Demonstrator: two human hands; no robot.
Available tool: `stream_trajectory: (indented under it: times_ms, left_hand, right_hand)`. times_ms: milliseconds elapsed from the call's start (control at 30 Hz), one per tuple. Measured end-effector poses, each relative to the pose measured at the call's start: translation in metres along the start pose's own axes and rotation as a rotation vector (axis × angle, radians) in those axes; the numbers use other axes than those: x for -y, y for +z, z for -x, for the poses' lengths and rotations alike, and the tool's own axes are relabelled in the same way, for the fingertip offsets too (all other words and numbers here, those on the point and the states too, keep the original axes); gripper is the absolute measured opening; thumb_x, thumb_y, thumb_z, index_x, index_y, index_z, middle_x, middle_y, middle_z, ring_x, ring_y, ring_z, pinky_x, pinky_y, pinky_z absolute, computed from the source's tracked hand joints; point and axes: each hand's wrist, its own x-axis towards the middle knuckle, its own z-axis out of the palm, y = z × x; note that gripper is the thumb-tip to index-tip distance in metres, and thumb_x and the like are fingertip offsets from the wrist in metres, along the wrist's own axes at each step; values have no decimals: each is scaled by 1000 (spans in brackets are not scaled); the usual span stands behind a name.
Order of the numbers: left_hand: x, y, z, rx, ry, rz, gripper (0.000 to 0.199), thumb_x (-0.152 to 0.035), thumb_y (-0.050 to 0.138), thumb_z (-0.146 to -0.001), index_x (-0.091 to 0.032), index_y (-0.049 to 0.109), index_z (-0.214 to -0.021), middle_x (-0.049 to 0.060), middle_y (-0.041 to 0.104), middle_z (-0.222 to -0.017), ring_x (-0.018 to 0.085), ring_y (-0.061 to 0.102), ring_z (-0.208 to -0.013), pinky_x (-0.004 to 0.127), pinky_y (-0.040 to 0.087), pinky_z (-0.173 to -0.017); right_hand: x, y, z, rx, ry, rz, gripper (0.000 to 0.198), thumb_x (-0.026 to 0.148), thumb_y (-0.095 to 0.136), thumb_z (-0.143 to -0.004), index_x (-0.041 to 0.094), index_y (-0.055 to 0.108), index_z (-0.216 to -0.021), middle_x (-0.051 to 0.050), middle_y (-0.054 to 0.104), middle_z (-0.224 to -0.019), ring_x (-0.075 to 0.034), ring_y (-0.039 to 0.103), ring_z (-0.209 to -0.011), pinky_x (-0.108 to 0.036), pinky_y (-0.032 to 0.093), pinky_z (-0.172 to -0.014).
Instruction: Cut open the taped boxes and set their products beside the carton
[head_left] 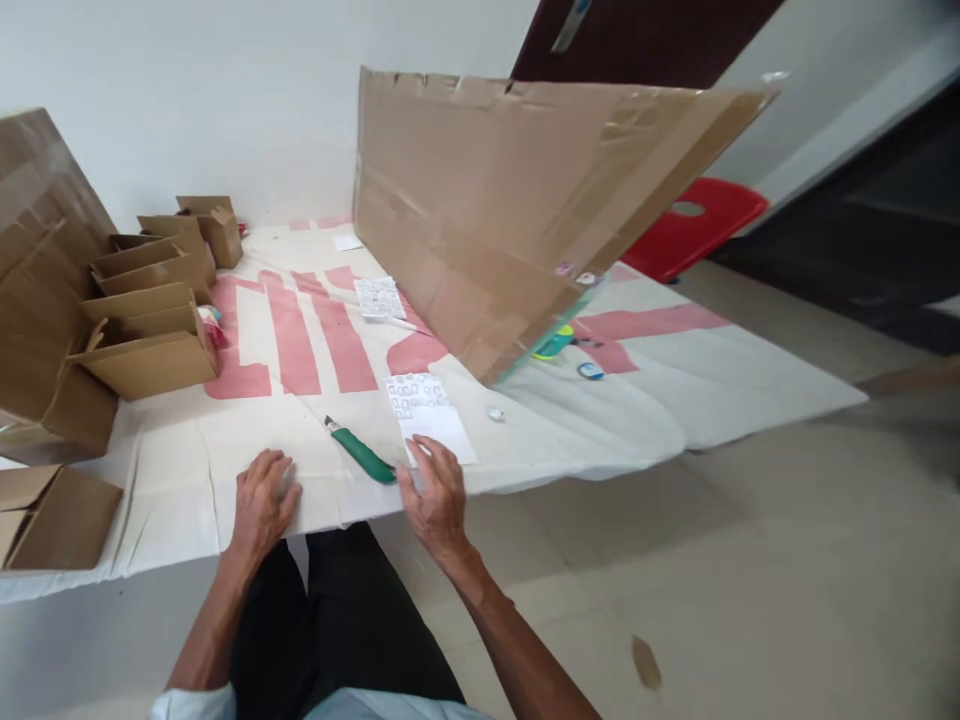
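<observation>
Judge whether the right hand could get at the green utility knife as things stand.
Most likely yes: the right hand is close beside the handle end of the green utility knife, which lies uncovered on the printed tablecloth. Nothing visible stands between them, and the hand seems to hold nothing.

Cloth-cov'd tbl (705, 395): grn knife (363, 455), papers (431, 408), cardbd boxes (154, 366).

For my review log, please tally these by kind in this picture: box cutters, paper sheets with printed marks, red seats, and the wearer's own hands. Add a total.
Box cutter, green: 1
Printed sheets, one near the right hand and one farther back: 2
Red seat: 1
Hands, the right hand and the left hand: 2
Total: 6
</observation>
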Motion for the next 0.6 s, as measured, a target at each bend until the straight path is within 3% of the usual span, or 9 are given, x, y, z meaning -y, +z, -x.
stream_trajectory:
  times_ms: [167,300,467,600]
  left_hand:
    - [-14,10,16,-85,44,-56,26,-27,56,-104,-22,70,-125,14,70,-145,34,60,-143,51,48,-112]
    - [-12,8,11,-88,48,-78,25,-31,55,-105,-22,72,-122,15,71,-144,35,61,-142,52,49,-110]
    - [-9,9,11,-94,54,-36,25,-30,55,-104,-23,72,-122,15,71,-143,36,62,-141,54,50,-111]
    - [-10,12,18,-134,18,15,24,-29,56,-103,-24,73,-120,14,73,-140,36,65,-137,56,53,-110]
  right_hand:
    - [-57,-17,23,55,76,180,39,39,49,-109,17,68,-135,-21,72,-134,-34,63,-131,-55,51,-109]
    - [-77,-16,28,97,76,195,38,41,48,-110,17,73,-127,-20,73,-135,-33,65,-131,-52,53,-110]
    - [-68,-20,13,34,110,186,36,39,50,-109,17,74,-124,-20,74,-130,-32,66,-126,-53,56,-107]
    - [-34,-25,8,4,49,82,27,31,52,-108,19,73,-122,-17,73,-123,-30,68,-117,-52,58,-103]
